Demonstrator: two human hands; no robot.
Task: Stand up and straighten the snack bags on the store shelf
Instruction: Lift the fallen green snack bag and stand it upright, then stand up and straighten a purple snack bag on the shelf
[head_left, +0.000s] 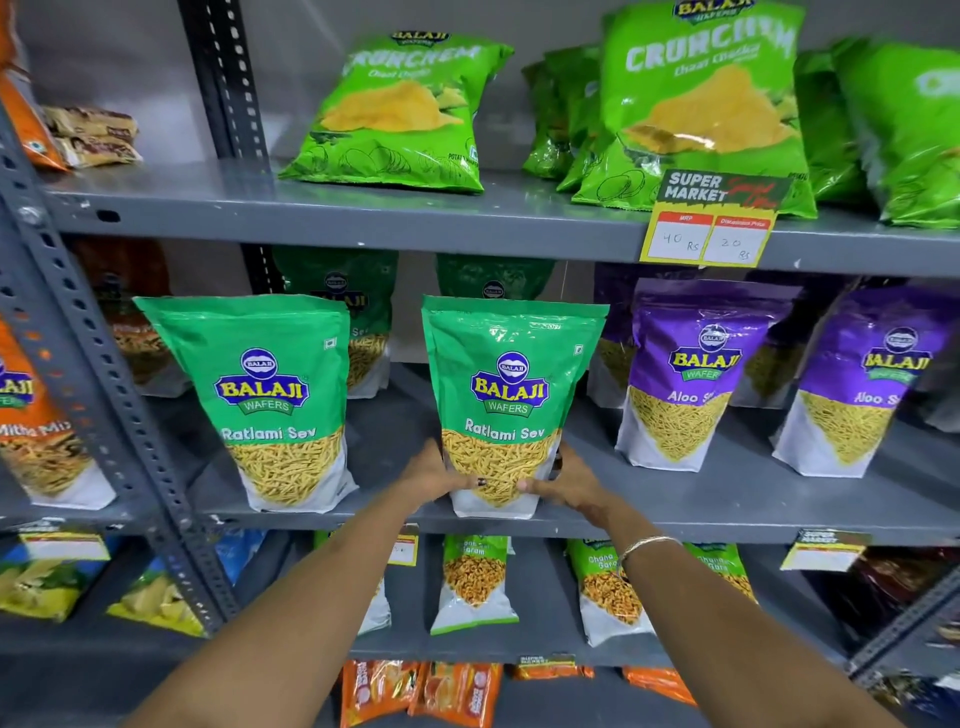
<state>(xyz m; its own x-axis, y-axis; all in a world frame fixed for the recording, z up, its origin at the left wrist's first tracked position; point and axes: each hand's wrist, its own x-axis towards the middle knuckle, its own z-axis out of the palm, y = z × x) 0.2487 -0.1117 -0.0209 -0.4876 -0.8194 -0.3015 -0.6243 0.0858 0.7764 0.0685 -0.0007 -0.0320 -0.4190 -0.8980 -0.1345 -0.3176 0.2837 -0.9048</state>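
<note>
Left hand (434, 475) and right hand (569, 480) clamp the base of an upright green snack bag (511, 389) at the shelf (727, 512) front edge.

Both forearms reach forward and up from the bottom of the view, converging toward the middle; the left hand (434, 475) is turned palm inward, fingers wrapped round to the far side, thumb lying across the front; the right hand (563, 480) mirrors it — palm inward, thumb forward, fingers curled behind; the two hands press toward each other in a clasping pose — the right wrist bears a thin bangle (644, 546).
</note>
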